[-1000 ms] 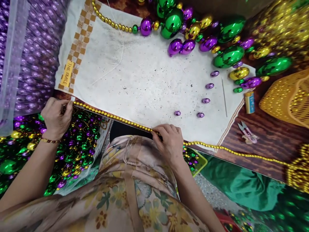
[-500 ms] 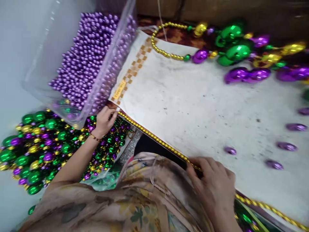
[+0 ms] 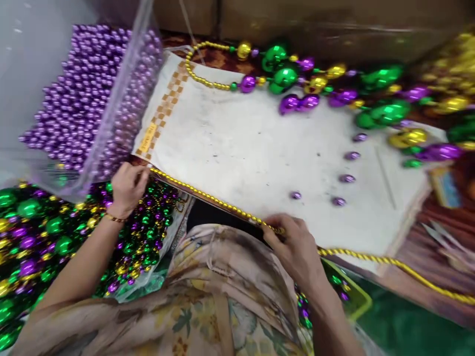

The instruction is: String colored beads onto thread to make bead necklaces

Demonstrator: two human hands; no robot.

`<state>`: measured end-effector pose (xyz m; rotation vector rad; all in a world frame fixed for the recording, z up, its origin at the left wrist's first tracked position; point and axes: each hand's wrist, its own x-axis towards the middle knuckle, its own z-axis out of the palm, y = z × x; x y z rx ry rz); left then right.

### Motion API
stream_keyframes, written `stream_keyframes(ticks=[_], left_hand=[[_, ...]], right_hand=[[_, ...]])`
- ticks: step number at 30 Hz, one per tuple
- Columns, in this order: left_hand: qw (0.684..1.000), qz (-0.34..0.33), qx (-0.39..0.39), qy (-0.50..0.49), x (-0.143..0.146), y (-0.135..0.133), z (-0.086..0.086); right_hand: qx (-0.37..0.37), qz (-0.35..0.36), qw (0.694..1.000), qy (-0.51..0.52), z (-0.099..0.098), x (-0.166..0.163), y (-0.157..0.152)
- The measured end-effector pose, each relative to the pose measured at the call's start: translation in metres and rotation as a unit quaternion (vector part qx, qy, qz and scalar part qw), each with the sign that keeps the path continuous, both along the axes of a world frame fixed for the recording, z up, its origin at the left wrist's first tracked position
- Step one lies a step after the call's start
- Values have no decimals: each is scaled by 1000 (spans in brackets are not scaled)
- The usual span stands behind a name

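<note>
1 strand of gold beads [image 3: 208,195] is stretched straight along the near edge of the white cloth [image 3: 237,138], its visible left end pinched between the thumb and fingertips of the left hand [image 3: 128,185] by the cloth's checked band. Farther along, it is gripped between the thumb and curled fingers of the right hand [image 3: 293,242], partly covered by the palm, and is led out beyond over the brown table [image 3: 419,242]. Small, shiny, round beads are strung closely in 1 row.
</note>
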<state>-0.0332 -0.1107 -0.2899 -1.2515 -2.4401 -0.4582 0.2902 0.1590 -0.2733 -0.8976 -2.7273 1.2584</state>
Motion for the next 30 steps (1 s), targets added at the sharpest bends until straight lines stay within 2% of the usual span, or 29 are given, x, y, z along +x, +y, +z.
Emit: stream_keyframes(ticks=[2, 4, 7, 9, 11, 13, 15, 16, 17, 20, 22, 23, 24, 26, 28, 30], left_hand=[[1000, -6, 13, 8, -4, 11, 4], [1000, -22, 11, -4, -7, 27, 5], [996, -73, -17, -42, -7, 53, 10], [993, -102, -28, -49, -1, 70, 19], [993, -110, -9, -36, 17, 90, 33], [991, -122, 25, -45, 48, 116, 48], [974, -182, 47, -130, 91, 149, 61], [948, -240, 42, -207, 115, 167, 65], [907, -301, 27, -294, 138, 185, 68], [744, -435, -61, -504, 195, 232, 72], [652, -455, -136, -591, 214, 251, 75], [628, -447, -164, -615, 217, 255, 77], [618, -432, -185, -631, 217, 258, 79], [616, -402, -207, -644, 209, 255, 82], [615, -376, -223, -657, 197, 246, 85], [617, -345, -230, -669, 186, 235, 87]], right_hand=[[-94, -42, 995, 0, 8, 5, 6], [-152, -72, 986, 22, 13, 10, 14], [-171, -83, 980, 53, 18, 20, 28], [-178, -72, 979, 66, 21, 26, 37], [-182, -52, 979, 81, 28, 30, 47], [-170, -30, 981, 92, 38, 34, 56], [-142, -9, 985, 97, 53, 38, 64], [-120, 1, 988, 94, 62, 40, 68], [-92, 14, 992, 89, 72, 44, 72], [35, 86, 994, 65, 104, 63, 85], [147, 135, 980, 17, 124, 85, 94], [204, 143, 968, -21, 134, 98, 99], [256, 139, 954, -66, 142, 112, 105], [339, 100, 920, -166, 157, 143, 118], [398, 34, 877, -266, 168, 176, 138], [443, -68, 829, -336, 177, 210, 165]])
